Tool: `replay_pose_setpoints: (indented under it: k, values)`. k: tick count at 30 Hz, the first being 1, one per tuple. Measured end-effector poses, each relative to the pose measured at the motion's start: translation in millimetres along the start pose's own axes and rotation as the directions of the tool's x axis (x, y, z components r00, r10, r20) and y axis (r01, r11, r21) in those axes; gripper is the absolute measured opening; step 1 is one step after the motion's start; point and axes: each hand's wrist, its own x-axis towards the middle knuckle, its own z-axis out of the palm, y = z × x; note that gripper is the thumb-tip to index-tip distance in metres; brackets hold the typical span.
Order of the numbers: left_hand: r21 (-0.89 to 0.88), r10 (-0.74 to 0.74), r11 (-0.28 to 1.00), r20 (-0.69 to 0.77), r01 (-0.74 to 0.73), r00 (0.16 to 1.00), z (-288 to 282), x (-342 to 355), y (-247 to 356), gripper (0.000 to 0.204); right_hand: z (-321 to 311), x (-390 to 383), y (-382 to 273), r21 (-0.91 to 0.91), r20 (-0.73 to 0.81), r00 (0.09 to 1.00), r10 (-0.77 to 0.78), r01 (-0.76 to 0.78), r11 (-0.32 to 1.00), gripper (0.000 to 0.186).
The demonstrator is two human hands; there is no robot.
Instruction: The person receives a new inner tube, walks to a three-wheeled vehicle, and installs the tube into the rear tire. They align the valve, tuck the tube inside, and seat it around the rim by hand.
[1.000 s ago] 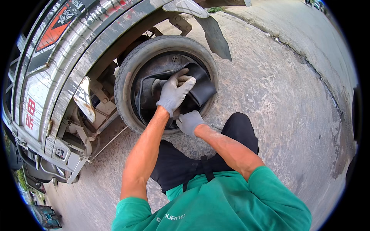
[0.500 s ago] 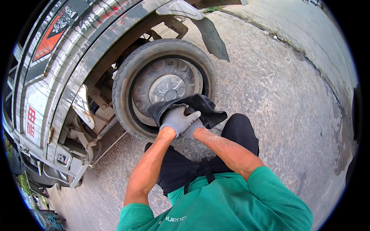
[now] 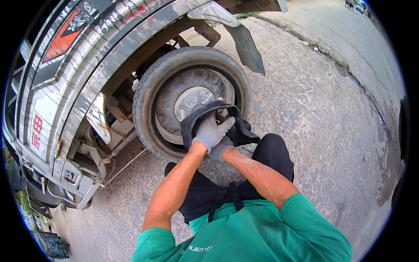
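A limp black rubber inner tube (image 3: 247,129) hangs in a loop from my hands, in front of the lower part of the wheel. My left hand (image 3: 211,132), in a grey glove, is closed on it, its fingers reaching inside the loop and its thumb pointing right. Just below and partly behind it is my right hand (image 3: 221,147), gloved too, its fingers hidden by the left hand and the rubber. Behind the tube stands a worn tyre (image 3: 146,102) around a dusty metal wheel (image 3: 168,96). A dark gap shows between tyre and wheel.
A scratched white and grey vehicle body (image 3: 87,72) fills the left side. A dark mudguard (image 3: 246,48) hangs behind the tyre, and a thin metal rod (image 3: 126,165) slants near the ground. Rough concrete (image 3: 323,131) spreads to the right, with a long crack.
Both hands and the inner tube have moved slightly up and right in the picture. The tube's loop now stands higher and more open around my left fingers. The whole view has shifted a little.
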Motion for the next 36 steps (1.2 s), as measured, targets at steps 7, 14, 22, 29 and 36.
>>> replay_pose_setpoints:
  k: [7,14,22,29,36]
  values:
    - [-0.963,0.235,0.19,-0.144,-0.191,0.961,-16,6,-8,0.055,-8,3,-11,-0.091,0.001,0.997,-0.083,0.082,0.992,0.032]
    - [-0.738,0.402,-0.263,-0.669,-0.621,0.625,-102,-5,47,0.058,7,0,1,-0.088,-0.155,0.979,-0.13,0.118,0.989,0.035]
    - [-0.769,-0.104,0.636,-0.177,-0.071,0.979,-53,20,-4,0.066,1,2,-5,-0.11,-0.032,0.993,-0.11,0.106,0.988,0.037]
    - [-0.919,-0.004,0.318,-0.247,-0.233,0.969,-54,25,3,0.06,20,4,7,-0.051,-0.191,0.943,-0.272,0.267,0.962,0.027]
    - [-0.791,0.458,0.439,-0.211,-0.426,0.864,-82,-4,-8,0.075,6,-1,-3,0.076,-0.136,0.989,-0.053,0.063,0.995,0.029]
